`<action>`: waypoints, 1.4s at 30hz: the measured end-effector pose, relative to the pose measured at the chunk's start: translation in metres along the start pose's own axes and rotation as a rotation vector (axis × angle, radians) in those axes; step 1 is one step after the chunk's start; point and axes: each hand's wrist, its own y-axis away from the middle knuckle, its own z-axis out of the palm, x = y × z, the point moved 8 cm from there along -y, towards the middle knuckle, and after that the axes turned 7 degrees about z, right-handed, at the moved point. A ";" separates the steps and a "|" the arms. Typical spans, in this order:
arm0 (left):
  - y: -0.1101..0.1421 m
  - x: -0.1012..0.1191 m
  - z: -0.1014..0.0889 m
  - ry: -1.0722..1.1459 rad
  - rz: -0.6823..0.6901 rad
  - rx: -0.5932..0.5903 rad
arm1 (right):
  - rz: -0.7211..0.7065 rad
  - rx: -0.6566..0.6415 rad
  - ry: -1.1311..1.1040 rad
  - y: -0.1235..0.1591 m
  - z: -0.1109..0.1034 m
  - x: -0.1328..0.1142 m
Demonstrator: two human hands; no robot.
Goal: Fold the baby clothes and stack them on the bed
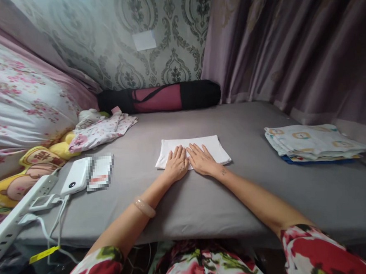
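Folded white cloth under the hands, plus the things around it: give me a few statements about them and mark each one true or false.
1. The left hand and the right hand rest palm-down on the folded white cloth. True.
2. Neither arm wears jewellery. False: a pale, rounded bangle circles the left arm.
3. A long black-and-maroon fabric bag lies beyond the cloth. True.
4. The cloth lies on bright yellow fabric. False: it lies on a plain grey sheet.
5. A stack of folded, patterned white fabric lies to the cloth's right. True.
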 end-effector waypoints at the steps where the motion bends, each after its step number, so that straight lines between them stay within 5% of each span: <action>1: 0.000 0.000 0.000 -0.003 -0.002 -0.003 | 0.004 -0.002 0.002 0.000 0.000 0.000; 16: -0.005 -0.038 -0.006 0.052 -0.026 0.023 | 0.060 -0.107 -0.235 -0.008 -0.006 0.035; 19: -0.004 -0.059 -0.016 0.083 -0.050 0.154 | 0.114 0.036 -0.346 -0.011 -0.026 0.067; 22: 0.003 -0.099 -0.024 0.106 -0.226 0.224 | 0.334 0.145 -0.384 -0.004 -0.044 0.123; 27: 0.012 -0.143 -0.021 0.231 -0.464 0.128 | 0.631 0.037 -0.328 0.017 -0.042 0.185; 32: 0.005 -0.133 -0.025 0.318 -0.541 0.024 | 0.687 -0.017 -0.359 0.017 -0.025 0.182; 42: 0.005 -0.123 -0.023 0.469 -0.602 0.002 | 0.752 -0.082 -0.407 0.004 -0.016 0.168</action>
